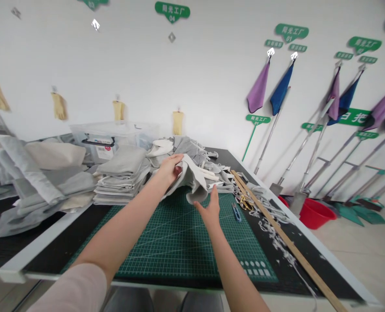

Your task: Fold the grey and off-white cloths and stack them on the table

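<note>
Grey-and-white fabric piece point(192, 175) hangs lifted over the far edge of the green cutting mat point(166, 242) on the counter point(309, 242), right of a folded grey stack point(122, 177). Left hand point(170, 168) has its grip clamped on the cloth's upper edge; right hand point(210, 208) reaches beneath, fingers apart, just touching its lower fold. Scissors point(244, 202) and a wooden ruler point(277, 234) lie further right.

Left hand point(169, 168) on grey cloth point(192, 177) — right hand point(210, 211) beneath.
</note>
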A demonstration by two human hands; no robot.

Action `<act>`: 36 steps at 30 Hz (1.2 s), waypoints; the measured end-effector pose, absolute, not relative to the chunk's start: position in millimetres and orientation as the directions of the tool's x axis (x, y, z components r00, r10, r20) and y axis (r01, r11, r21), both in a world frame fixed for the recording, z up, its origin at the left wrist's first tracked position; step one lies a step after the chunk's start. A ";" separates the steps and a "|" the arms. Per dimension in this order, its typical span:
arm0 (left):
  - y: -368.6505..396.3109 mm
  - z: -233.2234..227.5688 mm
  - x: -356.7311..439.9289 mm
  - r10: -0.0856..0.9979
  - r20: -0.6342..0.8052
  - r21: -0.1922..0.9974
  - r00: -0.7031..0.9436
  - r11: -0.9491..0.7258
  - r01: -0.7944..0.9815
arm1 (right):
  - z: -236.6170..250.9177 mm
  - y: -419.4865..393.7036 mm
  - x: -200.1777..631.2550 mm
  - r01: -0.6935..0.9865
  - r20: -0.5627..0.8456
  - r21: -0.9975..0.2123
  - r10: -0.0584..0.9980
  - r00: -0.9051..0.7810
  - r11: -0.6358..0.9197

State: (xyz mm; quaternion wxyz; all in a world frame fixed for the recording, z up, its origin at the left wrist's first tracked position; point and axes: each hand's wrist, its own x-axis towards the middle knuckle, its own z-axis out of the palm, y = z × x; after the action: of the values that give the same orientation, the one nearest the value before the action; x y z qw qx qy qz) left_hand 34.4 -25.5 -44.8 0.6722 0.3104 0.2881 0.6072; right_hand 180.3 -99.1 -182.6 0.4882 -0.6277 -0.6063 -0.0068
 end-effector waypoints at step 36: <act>-78.6 87.9 -18.2 0.428 0.890 0.199 0.155 -0.672 0.714 | -91.2 -101.3 265.5 0.940 0.664 -0.334 0.725 0.184 0.068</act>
State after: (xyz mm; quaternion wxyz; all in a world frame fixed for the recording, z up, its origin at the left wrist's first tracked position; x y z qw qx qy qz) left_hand -18.2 -78.6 87.9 -0.1356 0.7476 0.3818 0.5262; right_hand 265.5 -101.3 -91.2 0.3816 -0.6681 -0.6230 -0.1412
